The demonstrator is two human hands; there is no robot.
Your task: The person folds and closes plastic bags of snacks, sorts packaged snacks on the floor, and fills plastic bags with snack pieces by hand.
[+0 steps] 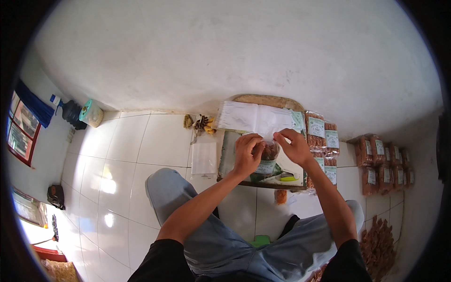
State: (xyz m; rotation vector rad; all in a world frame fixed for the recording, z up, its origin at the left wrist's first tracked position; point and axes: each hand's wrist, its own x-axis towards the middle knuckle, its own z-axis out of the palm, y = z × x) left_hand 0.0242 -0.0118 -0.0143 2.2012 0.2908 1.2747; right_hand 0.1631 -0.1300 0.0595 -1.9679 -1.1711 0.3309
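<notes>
A clear plastic bag of reddish-brown snacks (pixel 270 151) stands on a small low table (pixel 227 155), with a white-and-green label on its front. At its left side, my left hand (pixel 248 152) has its fingers curled in on the upper part of the bag. My right hand (pixel 295 146) pinches the bag's top edge from the right. Beside the bag lies a yellow-green-handled cutter (pixel 288 178). Behind my hands, a stack of flat clear plastic bags (pixel 239 116) covers the back of the table, with printed labels (pixel 297 120) at its right end.
Filled labelled packs (pixel 316 129) stand against the table's right side, and more packs (pixel 385 162) are grouped farther right by the wall. Bananas (pixel 206 126) and a flat plastic packet (pixel 204 159) lie on the floor at left. Loose brown pieces (pixel 378 244) are heaped at lower right.
</notes>
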